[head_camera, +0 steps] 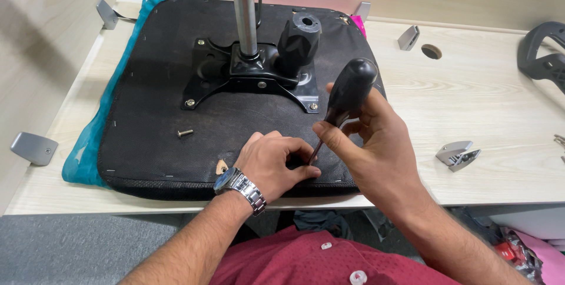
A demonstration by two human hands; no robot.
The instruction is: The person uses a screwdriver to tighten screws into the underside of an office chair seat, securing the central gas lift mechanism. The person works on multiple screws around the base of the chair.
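Note:
An upside-down chair seat (153, 126) with a black fabric underside lies on the wooden desk (471, 96). A black metal mechanism plate (253, 73) with a silver gas cylinder (247, 23) is bolted at its middle. My right hand (368, 138) grips a black-handled screwdriver (350, 93), tip pointing down at the seat's front edge. My left hand (276, 164), with a metal wristwatch, pinches something small at the screwdriver's tip; what it holds is hidden. A loose screw (185, 133) lies on the fabric to the left.
A teal cloth (94, 138) sticks out under the seat's left side. Grey metal brackets (33, 147) sit at the desk edges, another bracket (457, 154) lies right of my hands. A black armrest (544, 55) rests far right, near a cable hole (431, 51).

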